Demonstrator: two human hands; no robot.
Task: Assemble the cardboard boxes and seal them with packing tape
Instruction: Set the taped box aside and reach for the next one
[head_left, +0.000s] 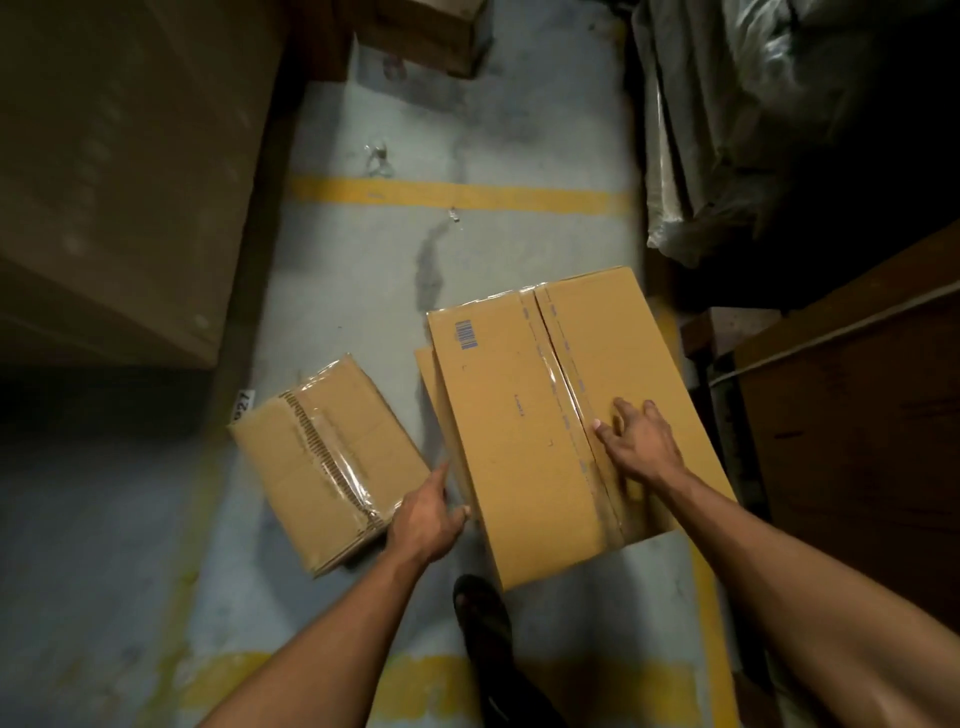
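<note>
We are sealing the large tan cardboard box (524, 431), which stands on the grey concrete floor (353, 291) just in front of our dark shoe (480, 605). Its two top flaps meet along a centre seam under a strip of clear packing tape (563, 387). Our right hand (636, 441) lies flat on that seam, fingers straight and spread, pressing the tape down and clasping nothing. Our left hand (428, 519) steadies the box at its left edge; the fingers curl at that edge, but we cannot tell whether they truly grasp it.

Just left of it lies a smaller brown cardboard box (324, 462), already closed under glossy clear tape. A flat sheet of cardboard (427, 374) shows from behind the large box's left side.

We judge the tape laid and this step to be the smoothing. Next, the right hand should probably run along the seam toward the near end, where the strip looks wrinkled. No tape roll is in view, so any further strip calls for finding it first.
</note>
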